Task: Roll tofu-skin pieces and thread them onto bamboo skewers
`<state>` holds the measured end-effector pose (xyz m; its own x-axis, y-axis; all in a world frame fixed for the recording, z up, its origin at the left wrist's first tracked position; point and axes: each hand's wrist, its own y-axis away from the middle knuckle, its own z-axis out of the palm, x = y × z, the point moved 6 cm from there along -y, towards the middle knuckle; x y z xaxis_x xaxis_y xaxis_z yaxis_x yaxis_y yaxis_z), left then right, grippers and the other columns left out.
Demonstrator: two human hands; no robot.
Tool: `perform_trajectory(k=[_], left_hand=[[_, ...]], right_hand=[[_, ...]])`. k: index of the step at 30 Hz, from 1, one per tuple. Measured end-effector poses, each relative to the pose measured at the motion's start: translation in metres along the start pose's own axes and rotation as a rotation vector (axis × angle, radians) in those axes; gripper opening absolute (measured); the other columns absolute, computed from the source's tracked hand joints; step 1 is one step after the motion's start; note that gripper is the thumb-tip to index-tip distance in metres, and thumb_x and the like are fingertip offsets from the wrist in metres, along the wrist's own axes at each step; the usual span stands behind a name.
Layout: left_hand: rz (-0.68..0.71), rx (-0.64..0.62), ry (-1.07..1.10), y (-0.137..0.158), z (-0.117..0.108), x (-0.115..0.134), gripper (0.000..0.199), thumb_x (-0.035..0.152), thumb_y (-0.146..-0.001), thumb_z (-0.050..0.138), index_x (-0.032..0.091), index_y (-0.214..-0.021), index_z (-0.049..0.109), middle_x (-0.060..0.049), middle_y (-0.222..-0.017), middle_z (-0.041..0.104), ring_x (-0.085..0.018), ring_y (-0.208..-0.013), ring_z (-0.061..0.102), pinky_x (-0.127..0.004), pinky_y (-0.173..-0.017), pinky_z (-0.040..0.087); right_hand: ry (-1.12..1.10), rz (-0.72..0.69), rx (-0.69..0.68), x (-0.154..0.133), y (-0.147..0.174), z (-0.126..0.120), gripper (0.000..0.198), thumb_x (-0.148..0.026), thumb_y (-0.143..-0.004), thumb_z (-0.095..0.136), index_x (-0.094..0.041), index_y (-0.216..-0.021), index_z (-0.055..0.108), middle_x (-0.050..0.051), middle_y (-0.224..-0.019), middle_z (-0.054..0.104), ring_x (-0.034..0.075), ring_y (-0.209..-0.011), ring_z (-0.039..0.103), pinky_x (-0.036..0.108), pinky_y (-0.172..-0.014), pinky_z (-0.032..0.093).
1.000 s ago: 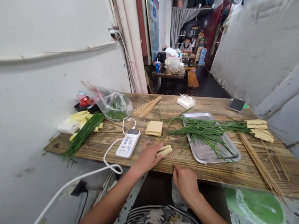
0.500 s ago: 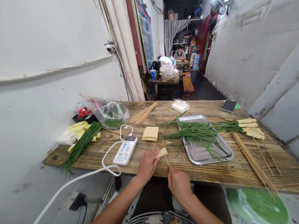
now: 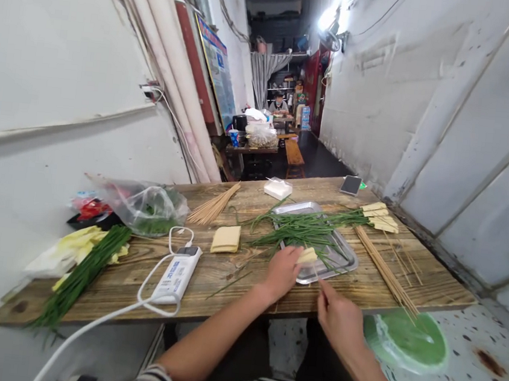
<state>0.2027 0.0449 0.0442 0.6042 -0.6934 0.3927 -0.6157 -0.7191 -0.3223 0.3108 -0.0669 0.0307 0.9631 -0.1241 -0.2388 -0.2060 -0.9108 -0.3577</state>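
Note:
My left hand [image 3: 283, 273] is closed around a pale yellow tofu-skin roll [image 3: 307, 256], above the near edge of the metal tray [image 3: 350, 262]. Pinched in my right hand [image 3: 340, 313] is a thin bamboo skewer [image 3: 315, 273], whose far end meets the roll; how deep it goes in, I cannot tell. Long green chives [image 3: 300, 228] lie across the tray. A stack of square tofu sheets [image 3: 226, 238] rests on the wood to the left. Several skewered rolls [image 3: 380, 216] with chives lie beyond the tray on the right.
Loose skewers [image 3: 385, 268] lie right of the tray, with another bundle [image 3: 215, 203] at the back. A white power strip [image 3: 178, 274] with its cable, a chive bunch [image 3: 84, 275] and a plastic bag [image 3: 143, 206] occupy the left. A phone [image 3: 350, 185] lies at the far edge.
Both hands have moved right with the roll and skewer, from the bare wood to the tray's near edge. My view has turned, so the table appears shifted left.

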Motion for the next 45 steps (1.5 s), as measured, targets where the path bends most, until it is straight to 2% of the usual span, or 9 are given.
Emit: perform_trajectory(k=[7, 12, 17, 21, 25, 29, 34, 40, 45], left_hand=[[-0.056, -0.144, -0.086, -0.045, 0.041, 0.019, 0.044, 0.028, -0.084, 0.06, 0.015, -0.125, 0.054, -0.011, -0.108, 0.066, -0.026, -0.102, 0.059, -0.039, -0.091, 0.047], [-0.001, 0.133, -0.018, -0.031, -0.002, -0.005, 0.041, 0.03, -0.085, 0.061, 0.014, -0.122, 0.057, -0.011, -0.11, 0.068, -0.023, -0.101, 0.061, -0.038, -0.091, 0.048], [-0.142, 0.611, -0.101, 0.049, -0.069, -0.091, 0.022, 0.022, -0.091, 0.051, 0.015, -0.104, 0.067, -0.009, -0.098, 0.071, -0.02, -0.091, 0.064, -0.038, -0.086, 0.05], [-0.335, 0.727, -0.103, 0.11, -0.083, -0.143, 0.024, 0.022, -0.091, 0.048, 0.014, -0.101, 0.068, -0.01, -0.097, 0.071, -0.021, -0.089, 0.065, -0.039, -0.082, 0.052], [-0.398, 0.747, -0.018, 0.129, -0.08, -0.152, 0.025, 0.021, -0.091, 0.048, 0.015, -0.104, 0.068, -0.009, -0.098, 0.071, -0.019, -0.09, 0.066, -0.037, -0.083, 0.053], [-0.412, 0.741, 0.064, 0.126, -0.078, -0.149, 0.026, 0.018, -0.09, 0.047, 0.017, -0.104, 0.069, -0.008, -0.097, 0.071, -0.018, -0.09, 0.066, -0.033, -0.083, 0.054], [-0.412, 0.729, 0.128, 0.123, -0.077, -0.151, 0.026, 0.014, -0.088, 0.049, 0.017, -0.103, 0.069, -0.007, -0.096, 0.071, -0.017, -0.089, 0.066, -0.032, -0.082, 0.055], [-0.428, 0.712, 0.153, 0.121, -0.075, -0.151, 0.027, 0.012, -0.087, 0.049, 0.017, -0.103, 0.069, -0.007, -0.096, 0.071, -0.017, -0.089, 0.065, -0.033, -0.082, 0.055], [-0.444, 0.717, 0.162, 0.122, -0.076, -0.15, 0.027, 0.011, -0.086, 0.049, 0.017, -0.103, 0.069, -0.007, -0.096, 0.071, -0.017, -0.089, 0.065, -0.032, -0.082, 0.055]], right_hand=[[0.161, 0.019, -0.235, 0.055, -0.032, 0.009, 0.034, -0.019, -0.092, 0.039, -0.018, -0.116, 0.063, 0.009, -0.083, 0.074, 0.023, -0.073, 0.071, 0.027, -0.059, 0.047], [0.253, -0.104, -0.143, 0.062, -0.044, -0.022, 0.037, -0.034, -0.092, 0.044, -0.012, -0.117, 0.062, 0.014, -0.081, 0.072, 0.027, -0.068, 0.068, 0.031, -0.055, 0.046], [-0.035, -0.367, 0.09, -0.018, -0.06, -0.038, 0.032, -0.034, -0.093, 0.041, -0.017, -0.099, 0.067, 0.012, -0.087, 0.069, 0.024, -0.079, 0.063, 0.033, -0.07, 0.047], [-0.39, -0.574, -0.09, -0.13, -0.097, 0.022, 0.018, -0.021, -0.09, 0.049, -0.018, -0.093, 0.067, 0.008, -0.092, 0.067, 0.019, -0.087, 0.06, 0.029, -0.076, 0.046], [-0.433, -0.71, -0.174, -0.202, -0.142, 0.086, 0.009, -0.019, -0.085, 0.059, -0.017, -0.089, 0.068, 0.008, -0.097, 0.065, 0.019, -0.095, 0.055, 0.03, -0.083, 0.043], [-0.37, -0.772, -0.219, -0.217, -0.166, 0.117, 0.01, -0.022, -0.085, 0.061, -0.017, -0.082, 0.069, 0.007, -0.094, 0.065, 0.019, -0.091, 0.054, 0.031, -0.083, 0.04], [-0.41, -0.826, -0.311, -0.217, -0.172, 0.12, 0.019, -0.02, -0.089, 0.053, -0.017, -0.079, 0.07, 0.007, -0.091, 0.067, 0.017, -0.085, 0.056, 0.028, -0.08, 0.04], [-0.569, -0.644, -0.433, -0.216, -0.186, 0.124, 0.017, -0.014, -0.08, 0.056, -0.016, -0.072, 0.07, 0.008, -0.09, 0.069, 0.019, -0.088, 0.058, 0.03, -0.086, 0.04], [-0.635, -0.5, -0.504, -0.209, -0.201, 0.133, 0.018, -0.02, -0.075, 0.055, -0.013, -0.071, 0.072, 0.005, -0.076, 0.07, 0.016, -0.071, 0.061, 0.024, -0.068, 0.045]])
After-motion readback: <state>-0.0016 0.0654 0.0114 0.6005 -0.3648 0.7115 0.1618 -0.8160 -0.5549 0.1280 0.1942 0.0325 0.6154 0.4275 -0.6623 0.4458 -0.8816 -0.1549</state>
